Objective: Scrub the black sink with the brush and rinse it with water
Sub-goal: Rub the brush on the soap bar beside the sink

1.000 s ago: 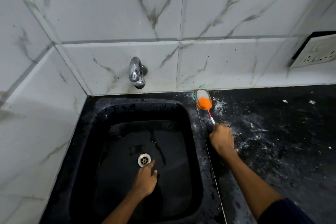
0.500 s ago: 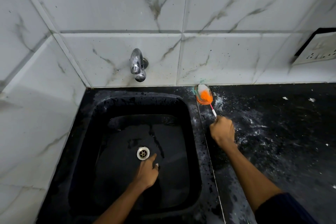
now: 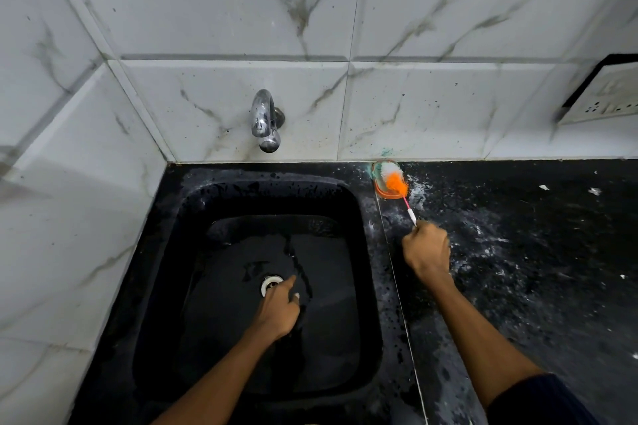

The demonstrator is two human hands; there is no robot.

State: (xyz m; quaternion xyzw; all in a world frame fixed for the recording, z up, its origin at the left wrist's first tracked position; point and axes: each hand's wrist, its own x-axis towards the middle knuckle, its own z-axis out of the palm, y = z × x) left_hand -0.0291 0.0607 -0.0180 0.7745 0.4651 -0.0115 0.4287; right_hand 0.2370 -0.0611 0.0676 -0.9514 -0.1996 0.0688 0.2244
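Head view, the only one. Your right hand (image 3: 427, 248) is fisted around the thin handle of the brush (image 3: 397, 187), out over the counter (image 3: 535, 252) right of the black sink (image 3: 369, 286). The brush's orange and white bristles sit in a small orange dish (image 3: 381, 188) at the far edge of the counter, just by the wall; likely you're loading soap, though I can't tell what's in the dish. Your left hand (image 3: 278, 310) is down in the basin, fingers loosely curled with the index finger pointing at the drain (image 3: 270, 284), holding nothing that shows; whether it touches the drain ring is unclear.

Progress: early to middle, by my read. The basin floor looks wet with streaks and the rim carries droplets. White residue is spattered across the counter near the dish. The tap (image 3: 264, 121) on the far wall shows no water running. The brush is not in the sink, so scrubbing isn't under way right now; the scrub with the brush and the final rinse both look left to do.
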